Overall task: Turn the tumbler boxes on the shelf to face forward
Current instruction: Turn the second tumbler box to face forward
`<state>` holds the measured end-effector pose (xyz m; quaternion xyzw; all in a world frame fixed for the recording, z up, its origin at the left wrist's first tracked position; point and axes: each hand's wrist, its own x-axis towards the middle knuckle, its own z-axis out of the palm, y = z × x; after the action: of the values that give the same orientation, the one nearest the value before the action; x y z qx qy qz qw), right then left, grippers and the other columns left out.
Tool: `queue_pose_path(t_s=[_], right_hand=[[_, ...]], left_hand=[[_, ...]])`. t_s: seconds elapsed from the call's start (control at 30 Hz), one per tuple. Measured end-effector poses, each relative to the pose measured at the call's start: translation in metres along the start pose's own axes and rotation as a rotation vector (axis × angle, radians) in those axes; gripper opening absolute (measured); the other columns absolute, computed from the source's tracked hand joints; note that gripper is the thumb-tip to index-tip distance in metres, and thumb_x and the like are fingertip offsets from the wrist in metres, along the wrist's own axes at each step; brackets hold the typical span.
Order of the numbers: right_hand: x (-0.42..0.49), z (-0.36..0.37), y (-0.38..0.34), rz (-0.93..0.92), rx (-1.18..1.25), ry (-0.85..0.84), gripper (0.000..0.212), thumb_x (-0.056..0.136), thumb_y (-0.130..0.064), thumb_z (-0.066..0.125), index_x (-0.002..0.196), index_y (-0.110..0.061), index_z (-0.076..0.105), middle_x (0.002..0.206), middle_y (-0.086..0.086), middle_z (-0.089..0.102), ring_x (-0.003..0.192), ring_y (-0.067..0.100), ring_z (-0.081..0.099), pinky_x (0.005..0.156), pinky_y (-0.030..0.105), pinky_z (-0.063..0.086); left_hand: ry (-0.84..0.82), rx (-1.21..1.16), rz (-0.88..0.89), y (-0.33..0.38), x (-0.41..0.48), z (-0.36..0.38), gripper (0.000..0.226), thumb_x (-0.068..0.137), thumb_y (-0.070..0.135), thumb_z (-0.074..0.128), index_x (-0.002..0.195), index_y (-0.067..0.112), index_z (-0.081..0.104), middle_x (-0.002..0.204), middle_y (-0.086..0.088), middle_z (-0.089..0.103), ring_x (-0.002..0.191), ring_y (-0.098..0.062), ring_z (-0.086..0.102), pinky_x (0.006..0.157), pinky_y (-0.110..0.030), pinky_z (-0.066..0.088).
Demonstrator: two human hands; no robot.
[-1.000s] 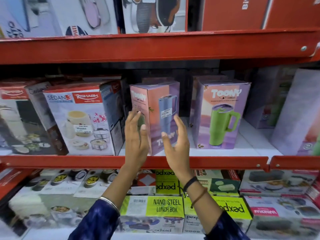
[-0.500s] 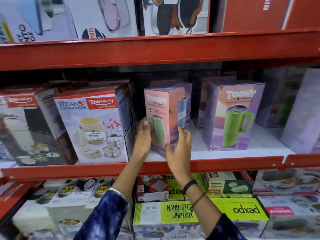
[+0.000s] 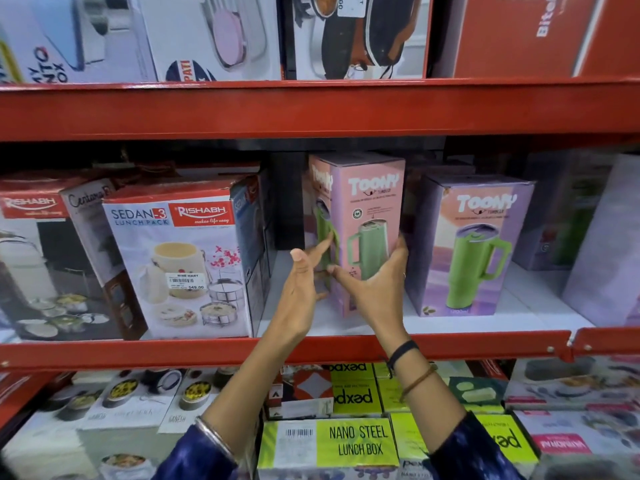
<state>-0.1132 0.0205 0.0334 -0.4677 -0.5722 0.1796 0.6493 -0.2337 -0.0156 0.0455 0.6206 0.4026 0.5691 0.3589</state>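
bracketing tumbler box [image 3: 367, 202] to pivot it: left hand [image 3: 304, 275] flat, fingers straight on side face; right hand [image 3: 374, 282] grips across front, thumb opposing fingers.

A shop: red shelves [image 3: 311, 348] crowded with boxed goods [image 3: 180, 258] bearing price stickers [image 3: 186, 281].

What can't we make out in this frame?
Head view, the only one:
- Right hand fingertips: hidden behind the right edge of the pink Toony box.
- That box's lower right corner: covered by the right hand, so contact with the shelf is unclear.
- Far-right boxes: blurred, cut by the frame edge.
- Sticker barcode print on the Sedan-3 box: too small.
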Motion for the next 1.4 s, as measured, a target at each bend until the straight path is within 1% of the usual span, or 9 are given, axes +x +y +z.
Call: queue_pose_path(t_s=[0.07, 0.2, 0.27, 0.4, 0.63, 0.87, 1.0, 1.27, 1.4], right_hand=[[0.003, -0.004, 0.005, 0.032, 0.039, -0.022, 0.109, 0.055, -0.029, 0.088, 0.141, -0.012, 0.023, 0.140, 0.007, 0.040, 0.130, 0.020, 0.039, 0.110, 0.041, 0.036], [0.010, -0.013, 0.011, 0.072, 0.150, -0.187, 0.107, 0.060, -0.027, 0.086, 0.145, -0.021, 0.021, 0.145, -0.001, 0.036, 0.131, 0.012, 0.040, 0.111, 0.030, 0.036], [0.014, -0.017, 0.012, 0.044, 0.147, -0.256, 0.103, 0.064, -0.026, 0.084, 0.146, -0.022, 0.021, 0.140, -0.005, 0.032, 0.127, 0.003, 0.036, 0.106, 0.011, 0.033], [0.028, -0.025, 0.021, 0.044, 0.127, -0.350, 0.083, 0.082, -0.020, 0.069, 0.148, -0.017, 0.020, 0.155, 0.000, 0.019, 0.135, -0.002, 0.022, 0.109, 0.008, 0.018], [0.034, -0.034, 0.055, 0.012, 0.197, -0.405, 0.069, 0.084, -0.022, 0.064, 0.146, -0.021, 0.031, 0.157, -0.003, 0.027, 0.143, 0.016, 0.028, 0.112, 0.053, 0.033], [0.032, -0.037, 0.060, 0.037, 0.205, -0.413, 0.066, 0.086, -0.026, 0.063, 0.145, -0.025, 0.032, 0.152, -0.002, 0.038, 0.138, 0.015, 0.038, 0.112, 0.047, 0.036], [0.018, -0.043, 0.054, 0.156, 0.192, -0.263, 0.065, 0.083, -0.055, 0.052, 0.136, -0.019, 0.046, 0.141, 0.004, 0.052, 0.125, 0.013, 0.051, 0.107, 0.035, 0.041], [-0.003, -0.050, 0.029, 0.380, 0.443, -0.148, 0.072, 0.091, -0.057, 0.022, 0.126, -0.004, 0.056, 0.127, 0.014, 0.062, 0.117, 0.022, 0.059, 0.103, 0.040, 0.045], [-0.009, -0.055, 0.027, 0.382, 0.441, -0.137, 0.068, 0.096, -0.051, 0.018, 0.124, -0.003, 0.057, 0.126, 0.015, 0.062, 0.116, 0.022, 0.059, 0.101, 0.038, 0.046]], left_hand=[[0.021, 0.032, 0.009, -0.005, 0.008, -0.006, 0.097, 0.053, 0.098, 0.006, 0.135, 0.053, 0.032, 0.151, 0.016, 0.027, 0.143, -0.018, 0.028, 0.116, -0.047, 0.028], [0.129, 0.048, -0.077, -0.012, 0.028, -0.016, 0.118, 0.047, 0.101, 0.008, 0.148, 0.041, 0.009, 0.160, 0.014, 0.004, 0.146, -0.008, 0.006, 0.122, -0.048, 0.007], [0.149, -0.019, -0.117, -0.013, 0.034, -0.019, 0.110, 0.056, 0.096, 0.008, 0.149, 0.037, 0.011, 0.161, 0.011, 0.011, 0.147, -0.018, 0.016, 0.120, -0.049, 0.017], [0.163, -0.099, -0.103, -0.017, 0.030, -0.019, 0.094, 0.066, 0.087, 0.004, 0.144, 0.041, 0.028, 0.153, 0.009, 0.033, 0.136, -0.026, 0.041, 0.105, -0.047, 0.044], [0.178, 0.018, -0.010, -0.039, 0.020, -0.006, 0.083, 0.067, 0.092, 0.008, 0.136, 0.055, 0.033, 0.154, 0.007, 0.036, 0.142, -0.025, 0.033, 0.114, -0.060, 0.025], [0.199, 0.049, -0.057, -0.033, 0.009, 0.005, 0.103, 0.062, 0.095, 0.010, 0.147, 0.037, 0.024, 0.159, 0.006, 0.023, 0.146, -0.017, 0.021, 0.120, -0.051, 0.017], [0.219, 0.051, -0.054, -0.028, 0.001, 0.010, 0.093, 0.064, 0.090, 0.007, 0.142, 0.041, 0.022, 0.147, 0.020, 0.018, 0.142, -0.004, 0.015, 0.112, -0.026, 0.011], [0.267, -0.010, -0.117, -0.036, -0.001, 0.007, 0.063, 0.062, 0.095, 0.011, 0.111, 0.074, 0.043, 0.153, 0.001, 0.039, 0.139, -0.026, 0.038, 0.114, -0.057, 0.029], [0.316, -0.027, -0.119, -0.017, -0.013, 0.011, 0.075, 0.070, 0.084, 0.008, 0.125, 0.051, 0.048, 0.148, -0.007, 0.045, 0.135, -0.029, 0.042, 0.112, -0.054, 0.034]])
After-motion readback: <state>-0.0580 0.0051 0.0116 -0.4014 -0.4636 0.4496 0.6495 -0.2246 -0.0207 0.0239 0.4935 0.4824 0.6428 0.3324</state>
